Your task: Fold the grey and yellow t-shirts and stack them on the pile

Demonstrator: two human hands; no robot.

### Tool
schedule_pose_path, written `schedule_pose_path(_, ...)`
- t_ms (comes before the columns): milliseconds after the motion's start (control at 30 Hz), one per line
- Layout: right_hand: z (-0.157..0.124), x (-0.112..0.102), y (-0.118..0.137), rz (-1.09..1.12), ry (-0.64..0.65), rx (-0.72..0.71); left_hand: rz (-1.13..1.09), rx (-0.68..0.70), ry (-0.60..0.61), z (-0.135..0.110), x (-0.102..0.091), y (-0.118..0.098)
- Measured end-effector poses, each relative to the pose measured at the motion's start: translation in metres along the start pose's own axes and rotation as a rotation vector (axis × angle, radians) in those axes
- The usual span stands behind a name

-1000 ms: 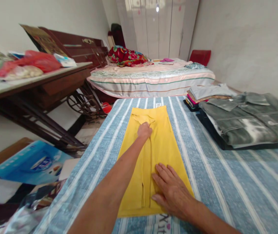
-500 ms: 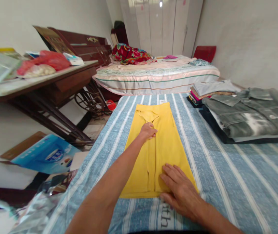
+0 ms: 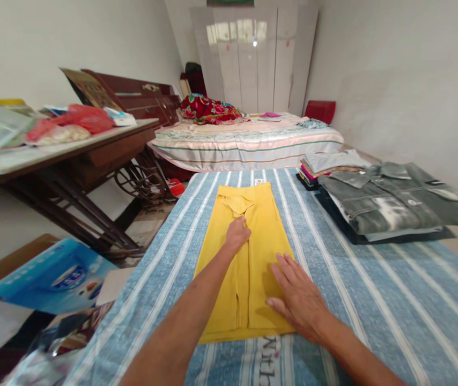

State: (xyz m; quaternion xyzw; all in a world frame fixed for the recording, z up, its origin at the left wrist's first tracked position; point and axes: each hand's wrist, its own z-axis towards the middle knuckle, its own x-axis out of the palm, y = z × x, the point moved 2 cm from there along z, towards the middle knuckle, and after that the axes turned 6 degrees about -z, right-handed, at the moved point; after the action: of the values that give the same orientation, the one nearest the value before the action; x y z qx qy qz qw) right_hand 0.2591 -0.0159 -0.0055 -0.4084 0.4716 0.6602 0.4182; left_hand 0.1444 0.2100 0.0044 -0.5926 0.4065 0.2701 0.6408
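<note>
Your yellow garment [image 3: 261, 236] lies flat in the middle of the blue striped sheet [image 3: 374, 289], folded into 1 long narrow panel that runs away from you, its near edge just above the printed lettering on the sheet. Its 2 folded-in sides meet along a line down the centre, and a small flap sits at the far end. Your left hand [image 3: 237, 234] is stretched out on that centre line, a little past the middle of the panel, with the fingers bent down onto the cloth; you cannot tell from here whether they pinch any fabric or only press it. Your right hand [image 3: 299, 303] rests palm down with the fingers spread and straight on the near right part of the garment, gripping nothing, its heel at the panel's lower right corner. To your right, well apart from the garment, a grey-green shirt [image 3: 390, 206] lies folded on a dark cloth, and just beyond it stands a small stack of folded clothes [image 3: 325, 166]. Past the sheet's far end is a bed [image 3: 249, 145] with a red floral bundle [image 3: 208, 107] on it. On your left stands a wooden table [image 3: 92, 150] carrying a red bag [image 3: 84, 117], with a blue carton [image 3: 52, 276] lower down beside the sheet.
</note>
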Motion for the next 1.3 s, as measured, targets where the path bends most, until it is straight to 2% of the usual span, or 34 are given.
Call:
schedule_pose_path(133, 0.004, 0.016, -0.015, -0.041, 0.07, 0.045, 0.081, 0.016, -0.02, -0.006, -0.003, -0.004)
schedule_pose_path(267, 0.002, 0.024, -0.015, -0.058, 0.069, 0.05, 0.185, 0.024, -0.061, -0.019, -0.007, -0.016)
schedule_pose_path(367, 0.002, 0.024, -0.015, -0.055, 0.08, 0.05, 0.24, 0.115, -0.075, -0.028, -0.004, -0.028)
schedule_pose_path(500, 0.003, 0.025, -0.015, -0.044, 0.113, 0.062, 0.278, 0.243, -0.05, -0.028, 0.012, -0.036)
schedule_pose_path(633, 0.003, 0.029, -0.016, -0.032, 0.107, 0.068, 0.319, 0.223, 0.028, -0.019, 0.029, -0.029)
schedule_pose_path(767, 0.003, 0.038, -0.02, -0.026, 0.104, 0.071, 0.348, 0.201, 0.117, -0.015, 0.034, -0.021)
schedule_pose_path(900, -0.001, 0.048, -0.025, -0.022, 0.08, 0.061, 0.357, 0.204, 0.111, -0.016, 0.035, -0.02)
schedule_pose_path(1000, 0.001, 0.046, -0.025, -0.039, 0.057, 0.056, 0.358, 0.231, 0.076, -0.016, 0.037, -0.019)
schedule_pose_path(1067, 0.014, 0.035, -0.023, -0.043, 0.012, 0.053, 0.354, 0.25, 0.057, -0.016, 0.038, -0.017)
schedule_pose_path(1133, 0.04, 0.019, -0.02, -0.05, -0.053, 0.051, 0.35, 0.257, 0.061, -0.016, 0.038, -0.015)
schedule_pose_path(1233, 0.098, -0.002, -0.021, -0.063, -0.091, 0.016, 0.356, 0.251, 0.109, -0.015, 0.037, -0.013)
schedule_pose_path(1300, 0.137, -0.005, -0.031, -0.084, -0.044, 0.023, 0.359, 0.258, 0.108, -0.016, 0.035, -0.013)
